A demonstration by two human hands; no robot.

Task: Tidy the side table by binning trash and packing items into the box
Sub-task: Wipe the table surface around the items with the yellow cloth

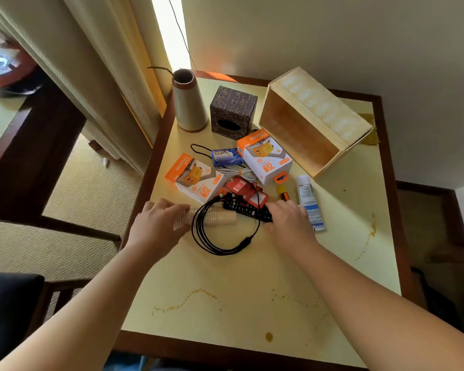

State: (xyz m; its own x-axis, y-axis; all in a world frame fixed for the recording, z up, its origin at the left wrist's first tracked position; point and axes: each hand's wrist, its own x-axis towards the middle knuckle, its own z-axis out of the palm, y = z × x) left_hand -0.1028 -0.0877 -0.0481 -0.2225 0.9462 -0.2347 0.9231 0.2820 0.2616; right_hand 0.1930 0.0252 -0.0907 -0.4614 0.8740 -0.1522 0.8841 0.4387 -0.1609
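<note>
Hands over stained yellow table

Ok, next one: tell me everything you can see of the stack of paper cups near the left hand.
The stack of paper cups lies on its side on the yellow table, bases pointing right, rims toward the left hand. The cups look like tan paper, nested, with ribbed rolled rims bunched at the left end. The left hand rests over the rim end, fingers laid on it; whether it grips is unclear. The coiled black cable loops across the middle of the stack. A charger box sits just behind it.
</note>
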